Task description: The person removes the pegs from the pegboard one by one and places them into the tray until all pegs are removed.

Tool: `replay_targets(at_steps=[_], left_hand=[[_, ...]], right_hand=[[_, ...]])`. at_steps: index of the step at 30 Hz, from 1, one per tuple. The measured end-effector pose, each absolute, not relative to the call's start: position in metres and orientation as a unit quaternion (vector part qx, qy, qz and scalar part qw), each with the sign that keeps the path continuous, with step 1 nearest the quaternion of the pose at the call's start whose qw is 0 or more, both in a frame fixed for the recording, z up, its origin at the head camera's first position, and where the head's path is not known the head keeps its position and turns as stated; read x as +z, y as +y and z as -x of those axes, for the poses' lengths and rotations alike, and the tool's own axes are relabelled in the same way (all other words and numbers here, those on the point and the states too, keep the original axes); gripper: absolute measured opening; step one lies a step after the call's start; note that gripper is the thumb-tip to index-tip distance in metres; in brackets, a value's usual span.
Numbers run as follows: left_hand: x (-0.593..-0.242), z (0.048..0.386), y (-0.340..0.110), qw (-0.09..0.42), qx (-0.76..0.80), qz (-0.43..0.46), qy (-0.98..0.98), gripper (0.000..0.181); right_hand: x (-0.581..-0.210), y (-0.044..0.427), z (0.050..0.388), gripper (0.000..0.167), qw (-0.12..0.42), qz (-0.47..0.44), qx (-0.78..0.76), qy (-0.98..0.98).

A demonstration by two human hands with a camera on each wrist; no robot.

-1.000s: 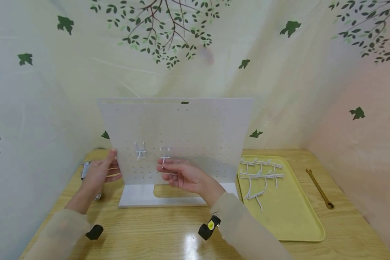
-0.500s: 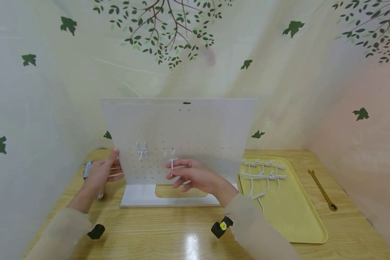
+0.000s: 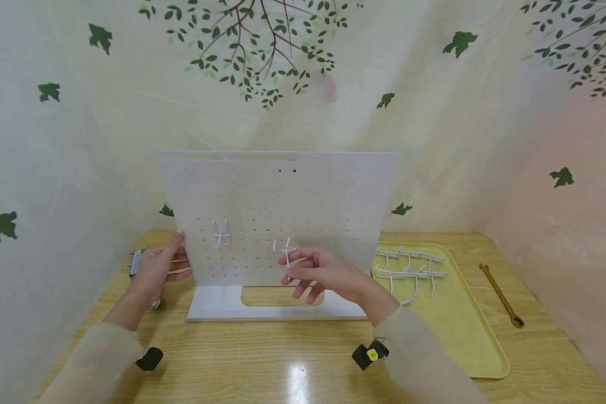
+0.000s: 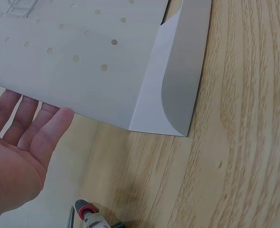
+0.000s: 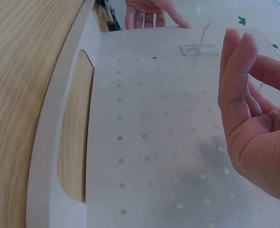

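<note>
A white pegboard (image 3: pixel 278 196) stands upright on its white base (image 3: pixel 214 306). My left hand (image 3: pixel 156 269) holds the board's left edge, thumb at the front side and fingers behind; the left wrist view shows the same left hand (image 4: pixel 23 147) at that edge. In front of the lower middle of the board, my right hand (image 3: pixel 328 275) pinches a white wire pegboard hook (image 3: pixel 286 251), its prongs apart from the holes. That hook is mostly hidden behind the right hand (image 5: pixel 254 99) in the right wrist view. Another white hook (image 3: pixel 221 234) is mounted in the board's left part.
On the right, a yellow tray (image 3: pixel 449 331) bears several white hooks (image 3: pixel 409 274). A brass-coloured wrench (image 3: pixel 500 294) lies beyond it on the wooden table (image 3: pixel 242 359). Behind my left hand lies a partly hidden tool (image 3: pixel 135 262). A leaf-printed curtain (image 3: pixel 333 123) surrounds the table.
My right hand has moved right and drawn the hook away from the board, where its prongs stood at the holes a second ago. My left hand stays at the edge.
</note>
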State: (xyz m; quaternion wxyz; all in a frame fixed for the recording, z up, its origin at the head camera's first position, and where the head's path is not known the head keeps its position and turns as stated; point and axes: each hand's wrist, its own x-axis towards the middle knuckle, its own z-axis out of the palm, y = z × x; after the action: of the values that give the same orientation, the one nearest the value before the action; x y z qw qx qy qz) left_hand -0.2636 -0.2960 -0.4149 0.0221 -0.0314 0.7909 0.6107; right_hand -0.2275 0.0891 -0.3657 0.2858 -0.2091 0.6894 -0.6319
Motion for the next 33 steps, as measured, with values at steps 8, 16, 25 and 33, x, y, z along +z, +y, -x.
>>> replay_targets(at_steps=[8, 16, 25, 33], left_hand=[[-0.416, 0.252, -0.295, 0.012, 0.618, 0.031, 0.786, 0.092], [-0.413, 0.236, -0.294, 0.000, 0.617, 0.042, 0.786, 0.092], [-0.411, 0.223, -0.289, -0.006, 0.621, 0.036, 0.783, 0.089], [-0.416, 0.214, -0.282, 0.007, 0.629, 0.059, 0.775, 0.091]], right_hand=[[-0.366, 0.125, 0.208, 0.037, 0.260, 0.195, -0.627, 0.708], [-0.375, 0.182, 0.191, 0.044, 0.247, 0.170, -0.622, 0.723], [-0.372, 0.270, 0.182, 0.042, 0.231, 0.139, -0.617, 0.739], [-0.380, 0.336, 0.170, 0.032, 0.214, 0.120, -0.589, 0.770]])
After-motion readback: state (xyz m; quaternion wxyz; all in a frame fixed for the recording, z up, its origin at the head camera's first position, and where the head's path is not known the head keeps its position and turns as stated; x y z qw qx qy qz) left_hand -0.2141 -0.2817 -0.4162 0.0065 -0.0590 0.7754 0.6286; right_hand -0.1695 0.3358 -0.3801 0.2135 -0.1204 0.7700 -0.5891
